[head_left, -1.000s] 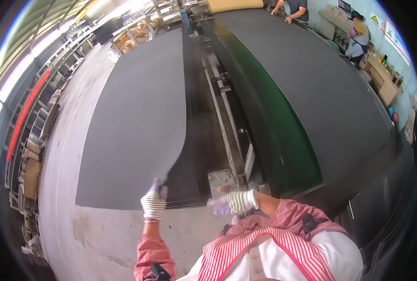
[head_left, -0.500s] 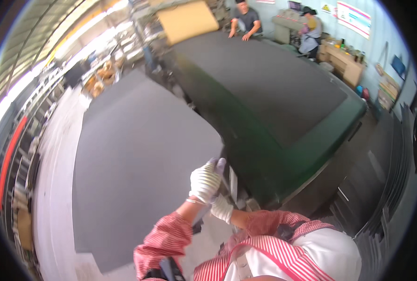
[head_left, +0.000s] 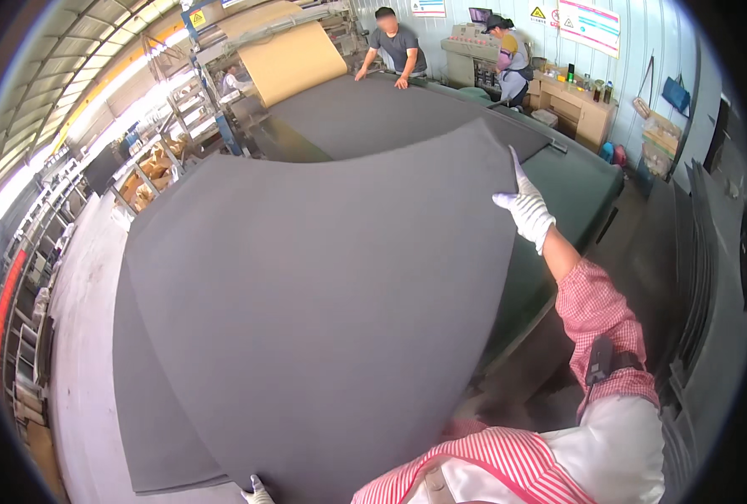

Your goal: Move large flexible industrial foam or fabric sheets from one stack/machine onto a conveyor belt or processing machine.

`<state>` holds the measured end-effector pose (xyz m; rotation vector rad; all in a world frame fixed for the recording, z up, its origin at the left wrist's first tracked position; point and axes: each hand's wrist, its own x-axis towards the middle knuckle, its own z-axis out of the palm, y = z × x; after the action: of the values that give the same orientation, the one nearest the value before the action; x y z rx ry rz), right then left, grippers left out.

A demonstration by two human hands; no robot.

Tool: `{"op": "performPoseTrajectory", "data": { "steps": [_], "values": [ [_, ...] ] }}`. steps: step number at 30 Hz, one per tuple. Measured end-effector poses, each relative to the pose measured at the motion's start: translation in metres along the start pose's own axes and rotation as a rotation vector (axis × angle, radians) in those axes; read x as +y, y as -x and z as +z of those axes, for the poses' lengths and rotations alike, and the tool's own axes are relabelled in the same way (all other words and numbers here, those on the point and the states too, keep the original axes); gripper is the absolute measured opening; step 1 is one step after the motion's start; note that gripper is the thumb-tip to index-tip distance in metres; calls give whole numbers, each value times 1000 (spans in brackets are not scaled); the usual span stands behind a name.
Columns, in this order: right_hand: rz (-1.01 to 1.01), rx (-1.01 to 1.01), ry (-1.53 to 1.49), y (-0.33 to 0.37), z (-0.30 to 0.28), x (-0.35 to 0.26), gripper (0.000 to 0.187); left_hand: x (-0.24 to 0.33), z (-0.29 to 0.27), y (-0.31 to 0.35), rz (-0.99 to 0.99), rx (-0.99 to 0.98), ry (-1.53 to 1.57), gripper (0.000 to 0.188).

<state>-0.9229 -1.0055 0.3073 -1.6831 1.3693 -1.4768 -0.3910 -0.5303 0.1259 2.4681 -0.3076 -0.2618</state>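
Observation:
A large dark grey sheet (head_left: 331, 277) fills the middle, raised and bowed, its far edge curving up to a corner near the machine bed. My right hand (head_left: 531, 210), in a white striped glove, grips its right edge, thumb over the face and index finger stretched up along the border. At the bottom, my left hand (head_left: 257, 492) holds the near edge; only its gloved fingertips show, the rest being cut off. Beneath the raised sheet, another grey sheet (head_left: 151, 403) lies to the left.
A green machine bed (head_left: 579, 189) bears another dark sheet (head_left: 382, 109), with a co-worker (head_left: 397, 49) leaning on its far side. A tan panel (head_left: 293, 63) slopes down behind. A second person (head_left: 509, 63) is by a control console. Dark sheets (head_left: 697, 260) stand at right; racks (head_left: 20, 336) line the left.
The top grey sheet has been lifted and spread out. My hands, close together before, are now far apart: the right up and to the right, the left down and to the left.

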Motion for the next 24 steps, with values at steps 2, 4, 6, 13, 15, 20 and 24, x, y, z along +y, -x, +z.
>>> {"op": "performPoseTrajectory", "data": {
  "steps": [2, 4, 6, 13, 15, 20, 24],
  "values": [
    [-77, 41, 182, -10, -24, -18, 87, 19, -5, 32, -295, -277, 0, 64],
    [-10, 26, -5, -23, -61, -20, 86, -4, 16, 34, -324, -400, 381, 68],
    [-9, 28, -52, -44, -98, -7, 80, -6, 37, 33, -257, -597, 805, 84],
    [-592, -84, 1374, -102, -337, -39, 42, 169, 127, 113, -35, -790, 1017, 47],
    [202, 161, -185, -85, -307, -74, 45, 218, 155, 145, -173, -946, 1078, 45],
    [521, 151, 292, -11, -335, -24, 76, 341, 228, 261, -210, -1341, 1154, 39],
    [767, 10, 171, 33, -400, 19, 77, 373, 243, 334, -471, -1580, 1125, 36]
  ]
}}
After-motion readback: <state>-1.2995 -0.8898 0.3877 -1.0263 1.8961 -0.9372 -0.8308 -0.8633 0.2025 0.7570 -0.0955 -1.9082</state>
